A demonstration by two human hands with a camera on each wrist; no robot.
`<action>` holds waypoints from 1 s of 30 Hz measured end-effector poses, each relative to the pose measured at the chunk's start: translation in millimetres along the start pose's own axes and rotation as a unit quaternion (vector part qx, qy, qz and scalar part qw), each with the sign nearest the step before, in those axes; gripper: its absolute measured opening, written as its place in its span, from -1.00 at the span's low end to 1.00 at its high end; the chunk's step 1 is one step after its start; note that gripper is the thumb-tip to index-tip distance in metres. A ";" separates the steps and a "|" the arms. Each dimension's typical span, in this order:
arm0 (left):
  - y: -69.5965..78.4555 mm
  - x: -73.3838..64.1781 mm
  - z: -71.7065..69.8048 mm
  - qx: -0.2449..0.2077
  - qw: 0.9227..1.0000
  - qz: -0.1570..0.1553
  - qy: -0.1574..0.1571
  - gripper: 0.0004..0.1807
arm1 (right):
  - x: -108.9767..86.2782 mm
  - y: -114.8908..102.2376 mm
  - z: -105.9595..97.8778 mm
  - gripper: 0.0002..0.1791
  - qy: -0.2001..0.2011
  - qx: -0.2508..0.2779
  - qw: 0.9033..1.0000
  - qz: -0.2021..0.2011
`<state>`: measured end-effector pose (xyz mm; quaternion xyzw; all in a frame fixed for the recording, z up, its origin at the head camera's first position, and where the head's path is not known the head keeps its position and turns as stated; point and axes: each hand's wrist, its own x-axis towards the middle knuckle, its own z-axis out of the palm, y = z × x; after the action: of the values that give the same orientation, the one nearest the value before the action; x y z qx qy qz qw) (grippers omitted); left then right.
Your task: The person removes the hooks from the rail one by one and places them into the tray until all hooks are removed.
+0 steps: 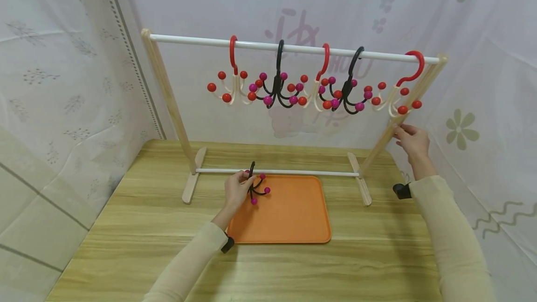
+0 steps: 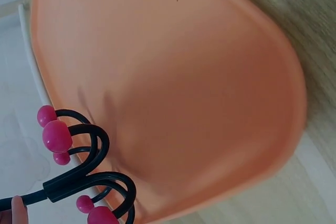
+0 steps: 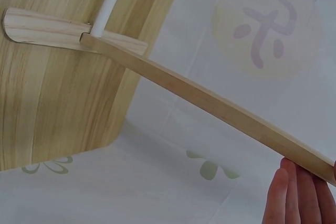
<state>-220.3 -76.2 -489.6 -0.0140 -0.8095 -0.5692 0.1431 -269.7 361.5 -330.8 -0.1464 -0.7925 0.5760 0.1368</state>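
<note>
My left hand (image 1: pixel 237 189) pinches a black claw hook (image 1: pixel 252 185) with magenta ball tips by its stem, above the orange tray (image 1: pixel 289 218). The left wrist view shows this claw hook (image 2: pixel 79 177) tilted, a fingertip on its stem. At the right side, my right hand (image 1: pixel 413 143) holds the wooden post (image 1: pixel 377 146) of a hanging rack. The right wrist view has the hand's fingers (image 3: pixel 302 198) against the post (image 3: pixel 220 106), with the thumb barely in view. Red-and-cream and black claw hooks (image 1: pixel 277 80) hang along the upper white rod (image 1: pixel 189 39).
A white lower rod (image 1: pixel 293 172) joins the rack's feet, just behind the tray. The left post (image 1: pixel 169 101) stands on a wooden foot (image 1: pixel 194 183). A wood-grain table (image 1: pixel 147 246) lies beneath, with patterned curtains (image 1: pixel 75 59) behind and at the sides.
</note>
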 end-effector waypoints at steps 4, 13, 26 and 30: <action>-2.6 -0.6 0.6 -0.005 1.000 0.002 -0.007 -0.85 | 0.1 0.3 0.1 -0.32 -0.001 -0.003 1.000 -0.001; -7.4 -1.9 0.4 0.022 1.000 0.022 -0.002 -0.85 | 0.0 1.7 0.4 -0.34 0.005 -0.010 1.000 -0.013; 20.1 12.7 -20.4 -0.003 0.996 0.082 0.045 -0.65 | 0.1 2.1 -0.3 -0.33 0.000 -0.002 1.000 -0.006; 38.6 27.5 -33.9 -0.011 0.990 0.128 0.063 -0.67 | -0.4 1.9 0.2 -0.33 0.002 -0.006 1.000 -0.010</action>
<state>-232.2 -97.9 -436.8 -0.0832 -0.7840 -0.5552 0.2650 -269.2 361.8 -332.7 -0.1406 -0.7968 0.5701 0.1429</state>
